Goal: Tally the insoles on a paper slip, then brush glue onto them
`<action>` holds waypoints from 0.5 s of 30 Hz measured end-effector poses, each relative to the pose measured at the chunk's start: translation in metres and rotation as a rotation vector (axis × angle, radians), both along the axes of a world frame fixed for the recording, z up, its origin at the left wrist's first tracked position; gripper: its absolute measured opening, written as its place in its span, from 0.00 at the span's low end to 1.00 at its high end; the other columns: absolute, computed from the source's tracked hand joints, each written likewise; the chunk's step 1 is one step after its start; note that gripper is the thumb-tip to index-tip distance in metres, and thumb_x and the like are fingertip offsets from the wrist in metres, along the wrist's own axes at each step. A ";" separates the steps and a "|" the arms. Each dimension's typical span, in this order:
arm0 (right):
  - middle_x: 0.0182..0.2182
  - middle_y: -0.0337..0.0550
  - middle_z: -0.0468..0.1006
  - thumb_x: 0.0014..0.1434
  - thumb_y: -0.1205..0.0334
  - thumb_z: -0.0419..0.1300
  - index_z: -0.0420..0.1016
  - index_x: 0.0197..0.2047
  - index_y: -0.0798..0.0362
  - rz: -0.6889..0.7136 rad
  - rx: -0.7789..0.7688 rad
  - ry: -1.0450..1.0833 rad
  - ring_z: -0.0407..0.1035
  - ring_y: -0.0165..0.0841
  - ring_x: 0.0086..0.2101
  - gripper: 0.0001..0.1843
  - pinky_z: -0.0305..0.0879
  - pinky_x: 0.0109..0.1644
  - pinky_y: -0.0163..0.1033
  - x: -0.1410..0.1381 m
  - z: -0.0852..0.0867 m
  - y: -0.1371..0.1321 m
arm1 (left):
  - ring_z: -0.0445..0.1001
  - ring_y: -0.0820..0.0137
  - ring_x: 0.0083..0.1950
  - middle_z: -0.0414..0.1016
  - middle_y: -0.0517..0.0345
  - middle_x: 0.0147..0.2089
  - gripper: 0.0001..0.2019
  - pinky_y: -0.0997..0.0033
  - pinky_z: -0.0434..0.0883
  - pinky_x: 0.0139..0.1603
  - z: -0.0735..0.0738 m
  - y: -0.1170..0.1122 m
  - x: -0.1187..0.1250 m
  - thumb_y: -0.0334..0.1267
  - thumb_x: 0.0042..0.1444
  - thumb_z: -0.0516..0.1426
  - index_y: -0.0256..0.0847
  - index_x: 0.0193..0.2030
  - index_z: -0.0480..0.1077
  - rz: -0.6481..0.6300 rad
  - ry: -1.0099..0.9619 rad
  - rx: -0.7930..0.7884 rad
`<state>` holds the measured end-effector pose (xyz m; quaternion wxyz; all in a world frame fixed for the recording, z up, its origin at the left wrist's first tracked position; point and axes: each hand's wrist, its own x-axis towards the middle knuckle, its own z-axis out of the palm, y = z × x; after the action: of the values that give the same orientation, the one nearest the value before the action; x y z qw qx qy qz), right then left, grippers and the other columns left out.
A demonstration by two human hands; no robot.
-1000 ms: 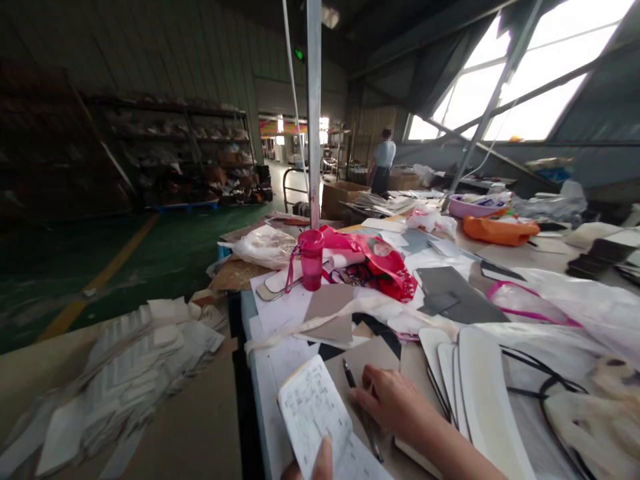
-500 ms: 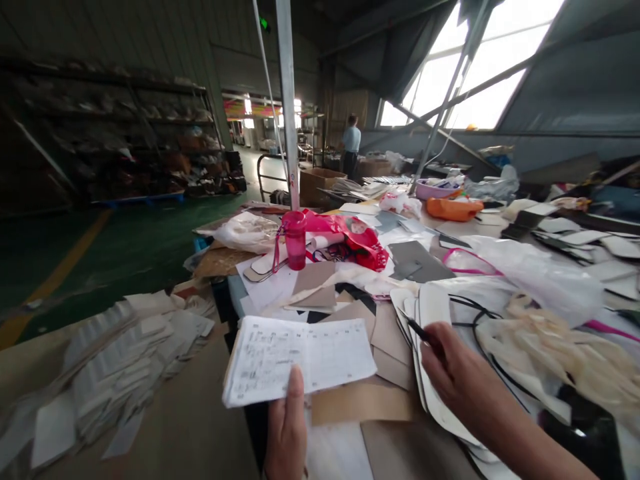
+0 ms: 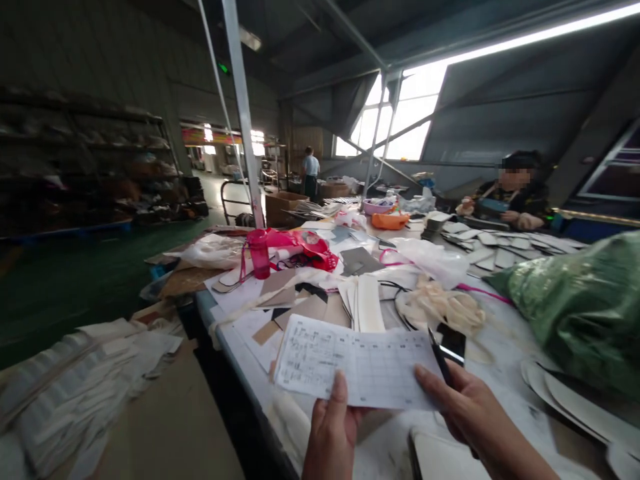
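An open notebook (image 3: 385,370) with printed grid pages lies tilted above the table. Its left page carries dense writing; the right page shows mostly blank grid. My left hand (image 3: 330,427) grips it from below, thumb pressed on the lower edge near the fold. At the notebook's right edge is my right hand (image 3: 467,403), closed around a dark pen (image 3: 440,357) that points up and away, its thumb against the page. Behind that hand lies a dark, glossy phone-like object (image 3: 451,341). Flat white strip-shaped pieces (image 3: 369,303) lie just beyond the notebook.
A pink tumbler (image 3: 259,255) stands beside a red plastic bag (image 3: 310,248). Cream fabric (image 3: 435,305) is bunched at centre right, near a big green sack (image 3: 585,313). Stacked pale pieces (image 3: 65,393) lie at lower left. A person (image 3: 517,193) sits across the table; another (image 3: 310,173) stands far back.
The view has swung right, bringing the green sack and seated person into sight. My right hand, still with the pen, has come to the notebook's right edge from over the white pieces.
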<state>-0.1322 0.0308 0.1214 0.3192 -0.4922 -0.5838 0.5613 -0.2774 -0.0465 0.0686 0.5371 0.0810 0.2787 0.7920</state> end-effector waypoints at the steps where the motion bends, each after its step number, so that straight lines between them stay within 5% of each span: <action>1: 0.25 0.40 0.76 0.46 0.40 0.64 0.70 0.41 0.53 0.002 -0.037 0.027 0.73 0.36 0.29 0.28 0.68 0.29 0.34 0.012 -0.003 -0.005 | 0.71 0.56 0.52 0.74 0.43 0.51 0.36 0.64 0.73 0.45 0.000 -0.006 0.007 0.45 0.53 0.61 0.37 0.65 0.51 -0.037 0.018 0.004; 5: 0.34 0.45 0.78 0.49 0.41 0.63 0.70 0.42 0.54 -0.009 -0.041 -0.013 0.73 0.38 0.35 0.27 0.69 0.35 0.35 0.068 -0.014 -0.030 | 0.73 0.65 0.43 0.75 0.51 0.47 0.35 0.71 0.72 0.36 -0.007 -0.037 0.019 0.34 0.52 0.61 0.45 0.65 0.51 -0.180 0.141 -0.131; 8: 0.37 0.48 0.78 0.48 0.38 0.61 0.70 0.44 0.55 -0.052 -0.041 -0.154 0.73 0.42 0.35 0.30 0.69 0.32 0.37 0.104 -0.018 -0.060 | 0.73 0.69 0.34 0.76 0.50 0.42 0.33 0.74 0.71 0.27 -0.017 -0.063 0.026 0.30 0.51 0.61 0.41 0.63 0.55 -0.357 0.127 -0.217; 12: 0.35 0.47 0.79 0.47 0.38 0.60 0.72 0.41 0.54 -0.161 -0.046 -0.254 0.73 0.43 0.36 0.28 0.70 0.38 0.40 0.142 -0.024 -0.110 | 0.75 0.66 0.37 0.77 0.45 0.43 0.30 0.70 0.74 0.33 -0.028 -0.096 0.050 0.29 0.55 0.57 0.38 0.64 0.53 -0.566 0.035 -0.277; 15: 0.31 0.44 0.77 0.51 0.39 0.55 0.72 0.40 0.52 -0.381 0.098 -0.476 0.72 0.42 0.35 0.25 0.69 0.37 0.41 0.172 -0.031 -0.143 | 0.76 0.63 0.41 0.76 0.42 0.46 0.30 0.64 0.74 0.41 -0.034 -0.111 0.072 0.29 0.58 0.54 0.36 0.66 0.47 -0.656 0.016 -0.340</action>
<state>0.0398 -0.1120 0.0903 0.2963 -0.6947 -0.5656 0.3313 -0.2056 -0.1575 0.0350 0.7659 0.0820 0.3699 0.5194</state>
